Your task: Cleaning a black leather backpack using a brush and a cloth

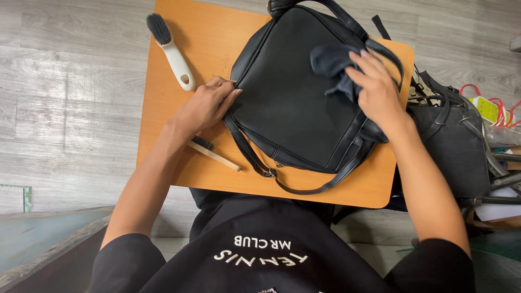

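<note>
While black bag (293, 97) lies between hands, left (209, 106) flat open, right (374, 89) gripping cloth (331, 62).

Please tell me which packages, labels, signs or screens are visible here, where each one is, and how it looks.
Small package: far right, beside the dark bag on the floor; boxy, yellow-green with a white patch, among red cords.
Clear plastic wrapping: just below it; crumpled, see-through.
No signs or screens in view.

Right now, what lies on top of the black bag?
A dark cloth lies on the black bag, pressed by the right hand. The left hand rests at its edge. The bag hides the orange board beneath.
</note>
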